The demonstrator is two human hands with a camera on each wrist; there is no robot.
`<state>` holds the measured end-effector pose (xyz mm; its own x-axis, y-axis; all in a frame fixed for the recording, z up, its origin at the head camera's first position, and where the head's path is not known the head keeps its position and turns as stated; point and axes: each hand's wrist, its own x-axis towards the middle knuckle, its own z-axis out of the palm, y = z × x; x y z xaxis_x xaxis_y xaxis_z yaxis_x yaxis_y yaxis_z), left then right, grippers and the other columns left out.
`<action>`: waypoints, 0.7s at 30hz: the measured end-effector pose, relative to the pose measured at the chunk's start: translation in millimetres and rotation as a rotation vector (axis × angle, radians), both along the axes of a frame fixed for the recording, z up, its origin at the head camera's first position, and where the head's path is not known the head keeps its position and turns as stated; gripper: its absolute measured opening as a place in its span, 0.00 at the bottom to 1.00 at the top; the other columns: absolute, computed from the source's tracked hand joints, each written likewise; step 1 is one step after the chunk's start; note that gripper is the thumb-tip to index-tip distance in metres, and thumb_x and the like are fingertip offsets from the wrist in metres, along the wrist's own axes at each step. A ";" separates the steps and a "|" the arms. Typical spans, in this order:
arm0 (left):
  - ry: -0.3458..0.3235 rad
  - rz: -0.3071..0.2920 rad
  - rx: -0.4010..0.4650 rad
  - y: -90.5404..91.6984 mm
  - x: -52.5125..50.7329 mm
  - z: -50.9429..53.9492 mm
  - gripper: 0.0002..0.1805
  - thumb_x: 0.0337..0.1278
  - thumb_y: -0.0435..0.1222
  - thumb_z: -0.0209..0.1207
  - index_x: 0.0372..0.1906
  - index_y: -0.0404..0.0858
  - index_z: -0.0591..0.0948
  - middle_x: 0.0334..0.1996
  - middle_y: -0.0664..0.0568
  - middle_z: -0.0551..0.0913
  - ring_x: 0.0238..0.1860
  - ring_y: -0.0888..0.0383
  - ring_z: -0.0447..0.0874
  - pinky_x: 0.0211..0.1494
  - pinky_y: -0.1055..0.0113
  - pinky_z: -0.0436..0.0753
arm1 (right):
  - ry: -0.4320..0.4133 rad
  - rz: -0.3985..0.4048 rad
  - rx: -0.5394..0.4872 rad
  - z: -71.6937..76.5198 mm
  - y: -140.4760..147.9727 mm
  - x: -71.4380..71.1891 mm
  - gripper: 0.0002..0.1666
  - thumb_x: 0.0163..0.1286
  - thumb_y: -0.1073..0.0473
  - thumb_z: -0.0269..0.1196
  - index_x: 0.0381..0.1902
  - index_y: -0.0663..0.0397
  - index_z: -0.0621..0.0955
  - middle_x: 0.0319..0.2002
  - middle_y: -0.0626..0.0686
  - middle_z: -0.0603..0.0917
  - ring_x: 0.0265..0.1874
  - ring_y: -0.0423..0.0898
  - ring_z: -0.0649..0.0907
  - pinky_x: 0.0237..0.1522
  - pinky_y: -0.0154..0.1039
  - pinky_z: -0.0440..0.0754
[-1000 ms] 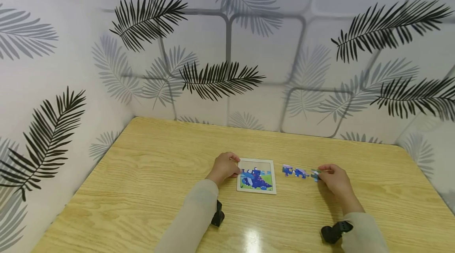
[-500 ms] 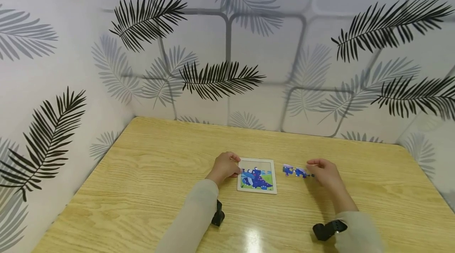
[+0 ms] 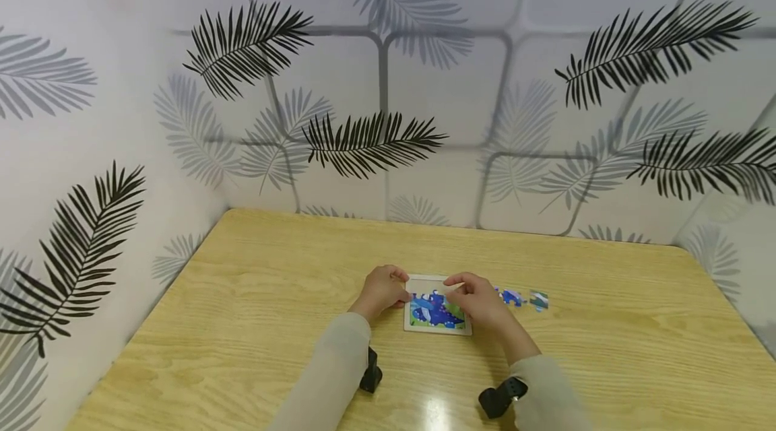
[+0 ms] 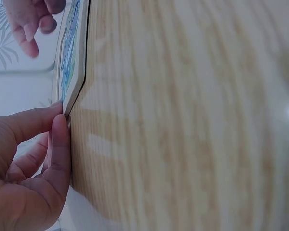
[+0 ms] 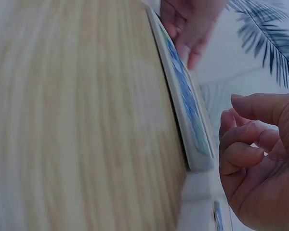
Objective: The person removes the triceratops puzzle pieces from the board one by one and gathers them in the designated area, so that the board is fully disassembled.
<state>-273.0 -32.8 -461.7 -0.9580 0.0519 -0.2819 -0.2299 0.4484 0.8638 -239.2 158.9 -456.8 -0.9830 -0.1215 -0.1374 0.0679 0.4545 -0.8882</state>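
We're forward-and-down from the head view, farthest off; both wrist views skim the table [image 3: 273,283] close-up, tipped sideways, sharing the puzzle frame [image 3: 427,285] at 10 o'clock left, 2 o'clock right.

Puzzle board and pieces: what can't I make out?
Head view: the right hand covers part of the puzzle board.
Head view: that hand hides the left end of the loose pieces.
Left wrist view: the top edge cuts off the board.
Right wrist view: the board's picture is too slanted and blurred to read.

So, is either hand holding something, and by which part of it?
The left hand holds the puzzle frame by its left edge. Whether the right hand holds anything cannot be told.
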 end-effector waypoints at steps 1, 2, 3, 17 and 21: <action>-0.002 0.000 0.001 0.1 -0.5 -0.7 0.16 0.42 0.23 0.68 0.41 0.33 0.79 0.23 0.50 0.73 0.19 0.60 0.73 0.24 0.73 0.78 | 0.007 0.015 0.004 -1.0 -5.2 0.0 0.14 0.66 0.64 0.60 0.50 0.62 0.77 0.21 0.49 0.70 0.16 0.42 0.67 0.18 0.33 0.64; -0.004 -0.001 0.003 0.1 -0.9 -1.5 0.17 0.42 0.23 0.68 0.41 0.33 0.79 0.23 0.50 0.73 0.19 0.61 0.73 0.24 0.73 0.78 | 0.010 0.030 0.002 -1.9 -9.8 -0.3 0.14 0.66 0.64 0.60 0.49 0.62 0.77 0.20 0.49 0.70 0.16 0.42 0.68 0.19 0.33 0.64; -0.003 -0.005 0.003 0.2 -1.3 -2.2 0.17 0.41 0.23 0.68 0.41 0.34 0.79 0.22 0.50 0.73 0.18 0.61 0.73 0.24 0.73 0.78 | 0.011 0.044 -0.003 -2.7 -13.8 -0.4 0.14 0.66 0.64 0.60 0.49 0.62 0.77 0.20 0.49 0.70 0.16 0.42 0.68 0.19 0.33 0.64; 0.019 -0.247 -0.098 -11.5 -4.0 5.0 0.28 0.36 0.27 0.73 0.48 0.35 0.76 0.29 0.50 0.73 0.28 0.57 0.70 0.33 0.67 0.74 | 0.045 0.037 0.181 -8.9 -33.5 -5.1 0.13 0.58 0.65 0.66 0.43 0.58 0.80 0.23 0.50 0.73 0.22 0.43 0.71 0.25 0.35 0.66; 0.003 -0.301 -0.117 -12.4 -4.2 10.1 0.31 0.34 0.26 0.74 0.50 0.35 0.75 0.28 0.50 0.71 0.27 0.57 0.68 0.32 0.67 0.69 | 0.054 0.036 0.255 -7.9 -37.0 -6.6 0.13 0.57 0.63 0.68 0.41 0.57 0.80 0.25 0.50 0.74 0.24 0.45 0.72 0.25 0.35 0.67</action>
<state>-277.2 -45.3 -451.6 -0.9053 0.3005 -0.3003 -0.0696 0.5925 0.8026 -245.7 121.9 -464.7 -0.9855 -0.1243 -0.1153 0.0034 0.6653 -0.7465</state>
